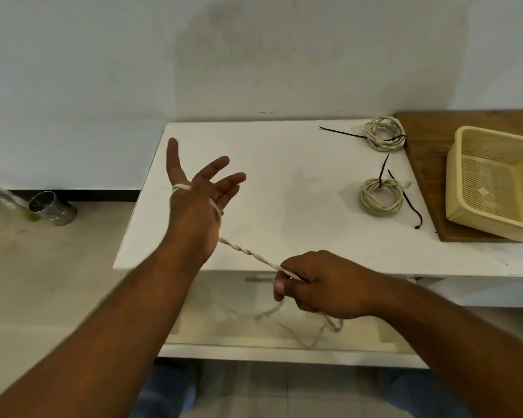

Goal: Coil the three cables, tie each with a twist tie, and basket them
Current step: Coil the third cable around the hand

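I am winding the third cable (248, 254) round my left hand (194, 203), which I am holding up with fingers straight and spread, thumb out. The cable is looping behind the thumb and across the hand, and no finger is curling on it. My right hand (317, 285) is pinching the cable between thumb and curled fingers, nearer to me and on the basket (480, 220) side of the left hand. Between the two hands the cable is running taut, its long axis slanting from the left hand down toward me and toward the basket. The slack is hanging below the right hand, in front of the tabletop (284, 176) edge, too blurred to trace. So the next wrap, I judge, is calling for the right hand to carry the line up and round the left palm, away from the basket

Two coils are lying on the tabletop, well clear of both hands and just short of the basket. The far coil (384, 134) is carrying a dark far tie (341, 133) across it. The near coil (381, 196) is wearing a near tie (384, 167) at its far edge, ends sticking up. I cannot tell how firmly either is twisted. A loose tie (406, 200) is lying between the near coil and the board (429, 182) under the basket. The part of the basket in view is holding nothing
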